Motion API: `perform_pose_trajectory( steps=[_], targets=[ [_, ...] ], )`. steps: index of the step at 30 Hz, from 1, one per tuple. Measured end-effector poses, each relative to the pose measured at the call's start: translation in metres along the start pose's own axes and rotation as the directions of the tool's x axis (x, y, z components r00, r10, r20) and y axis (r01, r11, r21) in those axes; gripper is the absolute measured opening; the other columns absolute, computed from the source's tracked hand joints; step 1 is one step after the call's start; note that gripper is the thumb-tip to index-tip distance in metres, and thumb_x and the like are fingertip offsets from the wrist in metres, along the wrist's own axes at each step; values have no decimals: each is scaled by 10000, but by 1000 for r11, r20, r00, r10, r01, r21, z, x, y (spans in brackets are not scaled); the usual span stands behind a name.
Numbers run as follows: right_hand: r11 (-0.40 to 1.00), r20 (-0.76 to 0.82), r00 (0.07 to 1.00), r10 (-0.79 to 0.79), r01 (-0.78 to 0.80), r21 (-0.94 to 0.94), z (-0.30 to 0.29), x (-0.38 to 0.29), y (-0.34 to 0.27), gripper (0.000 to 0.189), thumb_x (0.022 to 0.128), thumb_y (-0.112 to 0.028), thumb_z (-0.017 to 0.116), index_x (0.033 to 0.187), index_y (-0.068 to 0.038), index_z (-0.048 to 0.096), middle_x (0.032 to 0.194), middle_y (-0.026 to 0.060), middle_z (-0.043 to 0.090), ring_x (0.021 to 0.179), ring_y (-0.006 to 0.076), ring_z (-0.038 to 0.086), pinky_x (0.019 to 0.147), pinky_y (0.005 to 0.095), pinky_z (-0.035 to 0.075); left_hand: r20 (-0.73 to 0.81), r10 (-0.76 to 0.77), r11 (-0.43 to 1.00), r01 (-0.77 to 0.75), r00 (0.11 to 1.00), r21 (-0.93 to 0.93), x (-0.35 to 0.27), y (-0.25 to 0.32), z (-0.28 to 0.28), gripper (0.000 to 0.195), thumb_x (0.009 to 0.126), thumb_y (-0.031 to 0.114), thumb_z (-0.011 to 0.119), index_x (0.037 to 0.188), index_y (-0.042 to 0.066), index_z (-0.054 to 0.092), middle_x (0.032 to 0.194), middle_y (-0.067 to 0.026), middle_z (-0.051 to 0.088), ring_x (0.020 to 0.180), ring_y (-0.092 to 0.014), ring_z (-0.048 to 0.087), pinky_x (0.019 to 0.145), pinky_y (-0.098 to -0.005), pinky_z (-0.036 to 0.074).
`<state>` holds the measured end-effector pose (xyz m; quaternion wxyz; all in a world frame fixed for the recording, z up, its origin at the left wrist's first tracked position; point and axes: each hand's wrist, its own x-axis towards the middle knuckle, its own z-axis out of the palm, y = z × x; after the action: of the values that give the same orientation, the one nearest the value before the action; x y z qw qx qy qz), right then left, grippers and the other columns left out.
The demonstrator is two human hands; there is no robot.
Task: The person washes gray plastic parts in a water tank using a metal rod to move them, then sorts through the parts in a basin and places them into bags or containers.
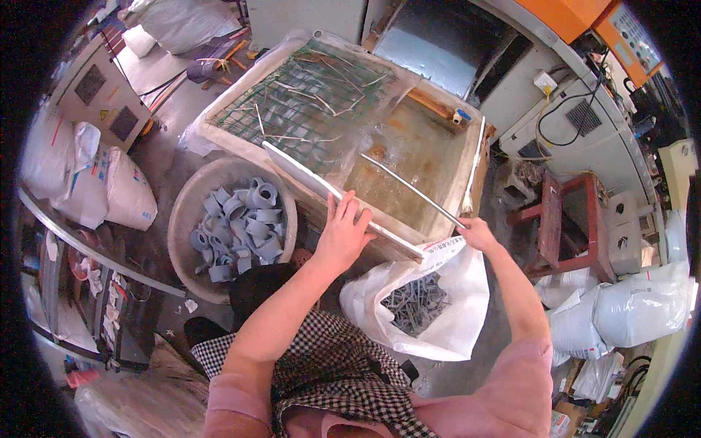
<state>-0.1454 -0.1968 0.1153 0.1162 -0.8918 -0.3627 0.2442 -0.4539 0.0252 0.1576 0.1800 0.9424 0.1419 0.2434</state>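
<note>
My right hand [477, 234] grips the near end of a thin rod [411, 189], which slants across a water tank [222, 137]; its far end is over the cloudy water. My left hand [348, 230] lies with fingers spread on a white strip [397, 239] along the tank's near edge. Below my right hand stands an open white woven sack [465, 312] with grey plastic scrap sticks [419, 304] inside. To the left, a round tub [183, 263] holds many grey plastic pipe fittings [268, 230]. Green mesh [312, 93] with pale plastic strips covers the tank's far left part.
A red metal frame [597, 235] stands at the right, near filled plastic sacks [641, 312]. Printed white sacks [128, 191] lean beyond the tub. A grey cabinet [101, 93] is at the upper left. An orange machine panel [635, 44] is at the upper right.
</note>
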Motion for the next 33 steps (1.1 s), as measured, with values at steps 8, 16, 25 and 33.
perform_pose_trajectory(
  steps=[8,16,25,33],
  targets=[
    [990,70,997,-21,11,142,-27,-18,7,359,834,-131,598,1193,-123,610,684,-21,525,573,59,456,530,240,421,14,-14,1000,14,1000,-6,-6,-11,-4,441,705,186,732,1049,11,520,1110,-185,447,1239,-388,339,1041,-607,236],
    [900,68,966,250,-257,353,-81,-107,83,339,847,-74,599,1184,-102,619,673,-17,544,530,58,446,482,250,400,7,-12,999,12,1000,-36,8,-2,2,394,723,180,706,1033,27,518,1119,-188,469,1243,-384,340,1046,-606,229],
    [938,77,987,141,-158,308,-24,11,58,340,838,-90,614,1175,-52,608,669,-2,555,537,66,466,506,251,418,17,-12,999,12,1000,-44,8,-6,0,424,708,180,726,1040,7,528,1120,-195,448,1228,-390,348,1047,-602,225],
    [960,66,998,14,-32,279,40,132,36,336,841,-143,637,1173,-94,615,699,56,617,541,87,500,532,265,447,26,15,999,-14,1000,-30,11,-9,7,437,684,230,730,1025,27,547,1135,-185,465,1234,-382,346,1042,-611,229]
  ],
)
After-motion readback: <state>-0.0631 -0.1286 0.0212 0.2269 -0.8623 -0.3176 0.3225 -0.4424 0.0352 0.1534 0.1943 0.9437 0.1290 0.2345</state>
